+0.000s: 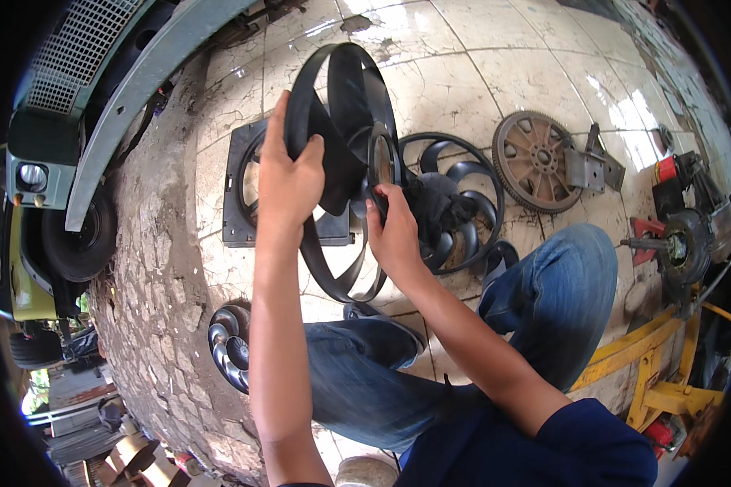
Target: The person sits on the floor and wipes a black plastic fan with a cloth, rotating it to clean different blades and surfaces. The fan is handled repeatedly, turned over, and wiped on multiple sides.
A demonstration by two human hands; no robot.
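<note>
Tilted up on edge in front of me is a large black ringed cooling fan (343,166) with broad blades. My left hand (291,185) grips its outer ring on the left side, the thumb over the near face and some fingers hidden behind. Closed on the rim of the round central hub is my right hand (394,234). Partly hidden behind this fan, a square black fan shroud (238,174) lies on the tiles. To the right, a second black ringed fan (502,183) lies flat, with a dark crumpled bundle (443,203) over its middle.
A rusty toothed flywheel (536,154) and metal bracket (589,169) lie farther right. A smaller fan (231,345) sits by my left leg. A vehicle bumper (138,105) curves along the left. At right stand a yellow metal frame (646,357) and a greasy mechanical part (678,243).
</note>
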